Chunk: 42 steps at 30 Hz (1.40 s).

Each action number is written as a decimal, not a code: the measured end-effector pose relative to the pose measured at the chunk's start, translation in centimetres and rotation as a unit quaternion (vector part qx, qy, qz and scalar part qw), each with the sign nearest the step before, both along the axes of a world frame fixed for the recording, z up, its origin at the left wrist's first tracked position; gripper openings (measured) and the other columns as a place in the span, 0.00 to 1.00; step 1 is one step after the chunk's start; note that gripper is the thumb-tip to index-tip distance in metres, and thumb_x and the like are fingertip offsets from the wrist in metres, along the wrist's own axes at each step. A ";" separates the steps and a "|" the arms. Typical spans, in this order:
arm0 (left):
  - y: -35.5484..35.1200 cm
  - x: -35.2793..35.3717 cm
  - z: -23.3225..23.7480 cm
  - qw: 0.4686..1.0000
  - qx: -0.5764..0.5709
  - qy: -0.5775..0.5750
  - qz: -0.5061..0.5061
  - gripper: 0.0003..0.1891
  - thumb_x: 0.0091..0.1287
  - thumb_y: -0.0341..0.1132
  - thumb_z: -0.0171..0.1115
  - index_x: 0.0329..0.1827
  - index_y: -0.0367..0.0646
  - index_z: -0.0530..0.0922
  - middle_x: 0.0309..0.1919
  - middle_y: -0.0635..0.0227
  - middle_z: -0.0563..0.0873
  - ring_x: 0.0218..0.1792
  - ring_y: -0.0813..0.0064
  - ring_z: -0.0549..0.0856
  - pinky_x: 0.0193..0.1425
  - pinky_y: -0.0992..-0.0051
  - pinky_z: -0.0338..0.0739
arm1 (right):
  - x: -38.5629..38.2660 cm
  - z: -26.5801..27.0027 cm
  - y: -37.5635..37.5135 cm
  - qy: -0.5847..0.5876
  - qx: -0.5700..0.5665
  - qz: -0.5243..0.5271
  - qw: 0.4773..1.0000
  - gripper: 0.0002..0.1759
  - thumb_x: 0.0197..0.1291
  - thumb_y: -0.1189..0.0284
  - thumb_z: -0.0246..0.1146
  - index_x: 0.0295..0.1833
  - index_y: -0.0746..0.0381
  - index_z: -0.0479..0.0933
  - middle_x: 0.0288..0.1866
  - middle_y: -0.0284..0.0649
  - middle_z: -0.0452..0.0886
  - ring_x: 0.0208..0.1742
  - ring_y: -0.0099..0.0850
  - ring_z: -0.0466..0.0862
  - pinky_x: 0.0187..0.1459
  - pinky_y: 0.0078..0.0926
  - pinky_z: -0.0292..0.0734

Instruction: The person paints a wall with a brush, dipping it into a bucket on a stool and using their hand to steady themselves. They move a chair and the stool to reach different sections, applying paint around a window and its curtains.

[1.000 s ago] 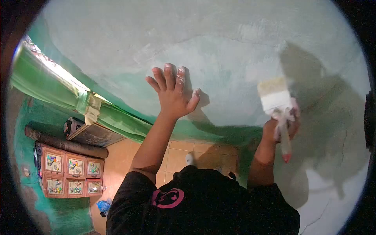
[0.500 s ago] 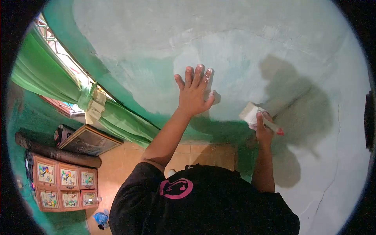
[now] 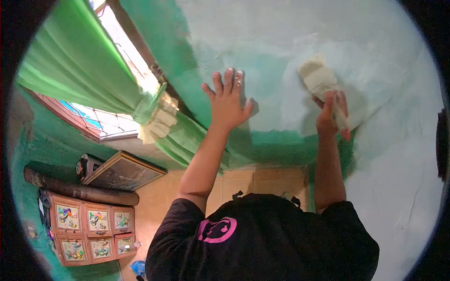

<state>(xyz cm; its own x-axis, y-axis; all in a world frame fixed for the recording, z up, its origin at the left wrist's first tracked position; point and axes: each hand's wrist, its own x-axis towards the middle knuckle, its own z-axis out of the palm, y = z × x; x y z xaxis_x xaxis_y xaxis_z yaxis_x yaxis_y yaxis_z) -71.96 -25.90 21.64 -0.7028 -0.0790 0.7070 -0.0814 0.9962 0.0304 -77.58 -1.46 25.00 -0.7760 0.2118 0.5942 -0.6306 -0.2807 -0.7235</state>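
Note:
My left hand (image 3: 227, 103) rests flat on the wall with its fingers spread, and whitish paint marks the fingertips. To its right, my right hand (image 3: 332, 112) grips a wide paintbrush (image 3: 320, 78) by the handle. The brush's pale bristles point up and to the left, against or very near the wall; contact is hard to tell. Around both hands the wall (image 3: 276, 105) is partly coated in whitish paint, with green showing through and a darker green band lower down.
At the left, a green curtain (image 3: 89, 61) tied with a cream bow hangs by a barred window (image 3: 124, 47). Below stand a framed picture (image 3: 124, 171), a rolled mat (image 3: 79, 185) and a small drawer cabinet (image 3: 91, 225). A blue plastic bag (image 3: 138, 268) lies on the tiled floor (image 3: 161, 196).
My right hand has moved the brush upward along the wall, and its bristles now show. The left hand stays flat on the wall. My view has turned, shifting the curtain and cabinet rightward.

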 end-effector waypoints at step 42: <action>-17.3 -15.3 -9.4 0.988 0.005 -0.126 -0.086 0.37 0.54 0.51 0.60 0.68 0.49 0.65 0.64 0.56 0.62 0.60 0.43 0.59 0.56 0.25 0.44 | -16.2 -8.5 -20.6 0.110 0.247 -0.204 0.941 0.16 0.66 0.66 0.49 0.40 0.67 0.76 0.38 0.45 0.79 0.40 0.37 0.79 0.44 0.29 0.73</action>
